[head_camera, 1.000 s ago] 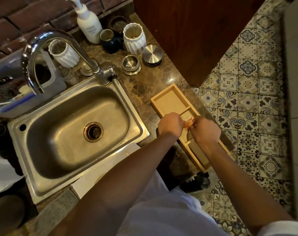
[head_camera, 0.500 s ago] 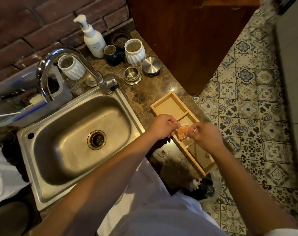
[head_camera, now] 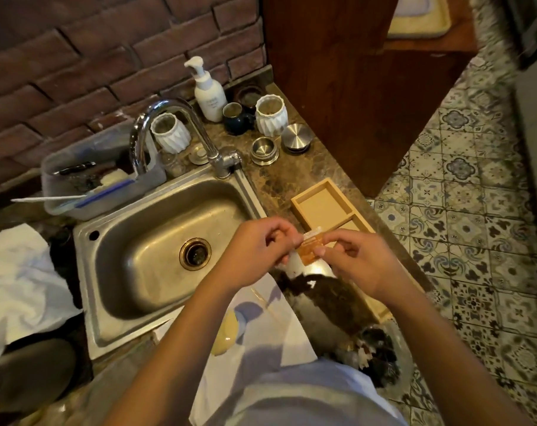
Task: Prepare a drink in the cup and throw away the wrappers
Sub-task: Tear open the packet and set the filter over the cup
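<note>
Both hands hold a small orange sachet (head_camera: pixel 311 249) above the counter, between the sink and the wooden tray. My left hand (head_camera: pixel 255 253) pinches its left edge, and my right hand (head_camera: pixel 358 262) pinches its right edge. Something white hangs just under the sachet, partly hidden by my fingers. A dark blue cup (head_camera: pixel 235 117) stands at the back of the counter, between the soap bottle and a white ribbed jar (head_camera: pixel 270 114). A waste bin lined with a clear bag (head_camera: pixel 373 353), with scraps inside, stands on the floor below my right forearm.
A steel sink (head_camera: pixel 156 250) with a curved tap (head_camera: pixel 169 130) fills the middle left. The partitioned wooden tray (head_camera: pixel 324 206) lies along the counter's right edge. A pump bottle (head_camera: pixel 207 90), a second white jar (head_camera: pixel 170 132), a steel tin and lid (head_camera: pixel 296 137) and a plastic tub (head_camera: pixel 86 179) line the back.
My hands have lifted the sachet up from the tray and toward me, and it sits more spread out between my fingers. The camera has tilted up, showing more wall and cabinet.
</note>
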